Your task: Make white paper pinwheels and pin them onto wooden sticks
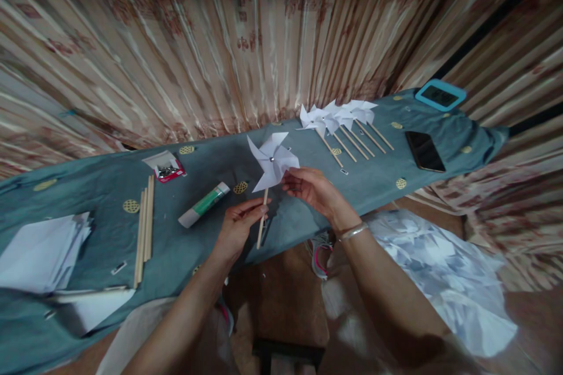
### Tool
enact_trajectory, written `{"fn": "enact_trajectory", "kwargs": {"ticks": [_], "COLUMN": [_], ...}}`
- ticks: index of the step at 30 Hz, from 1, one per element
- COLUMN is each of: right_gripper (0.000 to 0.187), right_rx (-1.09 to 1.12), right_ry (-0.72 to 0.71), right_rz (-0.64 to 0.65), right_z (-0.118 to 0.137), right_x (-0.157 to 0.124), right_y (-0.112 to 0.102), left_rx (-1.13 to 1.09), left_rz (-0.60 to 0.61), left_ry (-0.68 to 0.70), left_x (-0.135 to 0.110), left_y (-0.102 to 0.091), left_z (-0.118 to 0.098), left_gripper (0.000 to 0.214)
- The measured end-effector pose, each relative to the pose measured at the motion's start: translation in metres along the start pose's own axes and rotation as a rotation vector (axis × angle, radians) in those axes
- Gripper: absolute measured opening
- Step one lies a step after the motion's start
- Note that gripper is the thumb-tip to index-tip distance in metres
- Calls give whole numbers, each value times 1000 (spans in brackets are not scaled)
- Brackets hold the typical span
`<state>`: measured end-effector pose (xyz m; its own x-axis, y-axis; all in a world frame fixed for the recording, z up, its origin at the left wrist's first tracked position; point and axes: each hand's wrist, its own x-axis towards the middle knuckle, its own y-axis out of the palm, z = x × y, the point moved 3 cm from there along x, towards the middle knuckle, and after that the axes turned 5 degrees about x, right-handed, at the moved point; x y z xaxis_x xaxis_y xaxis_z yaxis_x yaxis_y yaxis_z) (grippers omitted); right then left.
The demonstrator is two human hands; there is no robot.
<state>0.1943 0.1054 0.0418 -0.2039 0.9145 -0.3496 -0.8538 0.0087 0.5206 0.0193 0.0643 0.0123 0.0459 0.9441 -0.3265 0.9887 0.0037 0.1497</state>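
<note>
A white paper pinwheel (269, 159) on a thin wooden stick is held up over the middle of the table, its blades facing up and a small shiny pin at the centre. My left hand (240, 224) pinches the stick below the blades between thumb and fingers. At the right-hand blade, the fingertips of my right hand (313, 188) close on the paper edge; a bracelet circles that wrist. Just left of the pinwheel lies a green and white glue tube (204, 205). Several finished pinwheels (338, 118) lie in an overlapping row at the back right.
Wooden sticks (145, 228), a red packet of pins (168, 171) and stacked white paper (41, 252) lie leftward on the blue-green cloth (167, 269). A phone (424, 151) and a blue-framed clock (440, 95) occupy the right end. Below sits a bag of white paper pieces (440, 275). Curtains (272, 29) hang behind.
</note>
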Motion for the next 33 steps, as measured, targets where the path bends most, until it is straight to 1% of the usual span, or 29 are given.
{"fn": "enact_trajectory", "kwargs": {"ticks": [4, 7, 10, 13, 23, 33], "right_gripper": [33, 33, 30, 30, 29, 31], "right_rx": [34, 68, 62, 26, -20, -44], "right_ry": [4, -35, -76, -79, -44, -71], "right_rz": [-35, -75, -85, -72, -28, 19], "right_z": [1, 3, 6, 7, 2, -4], "right_x": [2, 4, 5, 5, 4, 5], "right_y": [-3, -6, -7, -5, 1, 8], "left_rx": [31, 45, 49, 54, 51, 60], "left_rz": [4, 35, 78, 95, 82, 67], "left_ry": [-10, -24, -34, -31, -41, -61], "left_x": [-1, -2, -2, -3, -4, -4], "left_y": [0, 1, 2, 3, 3, 4], "left_z": [-1, 1, 1, 1, 1, 2], "left_gripper": [44, 40, 35, 33, 33, 33]}}
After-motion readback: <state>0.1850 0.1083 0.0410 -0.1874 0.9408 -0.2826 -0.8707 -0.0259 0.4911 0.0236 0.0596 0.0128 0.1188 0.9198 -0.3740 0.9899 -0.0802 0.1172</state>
